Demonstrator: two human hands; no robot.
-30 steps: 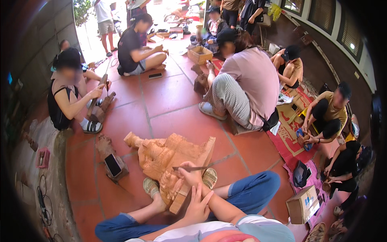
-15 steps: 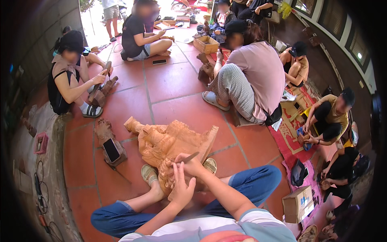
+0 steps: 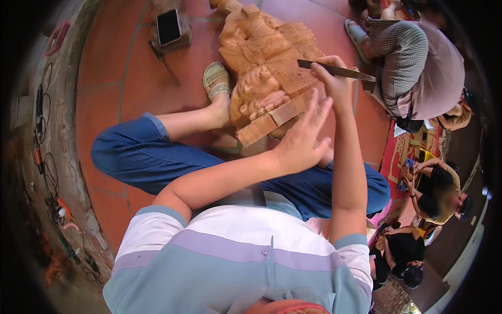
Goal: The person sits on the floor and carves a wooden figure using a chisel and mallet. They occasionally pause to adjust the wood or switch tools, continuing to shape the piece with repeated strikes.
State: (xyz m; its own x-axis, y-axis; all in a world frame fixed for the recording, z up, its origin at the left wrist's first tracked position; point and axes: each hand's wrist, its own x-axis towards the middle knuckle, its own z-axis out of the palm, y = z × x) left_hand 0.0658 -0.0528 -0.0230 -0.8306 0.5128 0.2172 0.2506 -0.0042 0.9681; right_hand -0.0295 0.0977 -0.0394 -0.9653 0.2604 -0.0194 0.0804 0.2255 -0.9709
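A large carved wooden figure lies on the floor in front of me, its flat squared end closest to my body. My left hand is held over that end with fingers stretched out. It holds nothing; whether its fingertips touch the wood I cannot tell. Beside the carving's right side, my right hand is raised and closed around a long, flat, dark metal tool, like a file or flat chisel. The tool lies roughly level, its ends sticking out on either side of the hand.
A phone rests on a dark wooden block at upper left, with a thin tool beside it. My sandalled foot is against the carving. Cables and power tools line the left wall. A co-worker squats at upper right; others sit beyond.
The view has tilted down and turned right. My right hand has lifted off the carving with the tool and moved right. My left hand has come off the carved surface, fingers spread.
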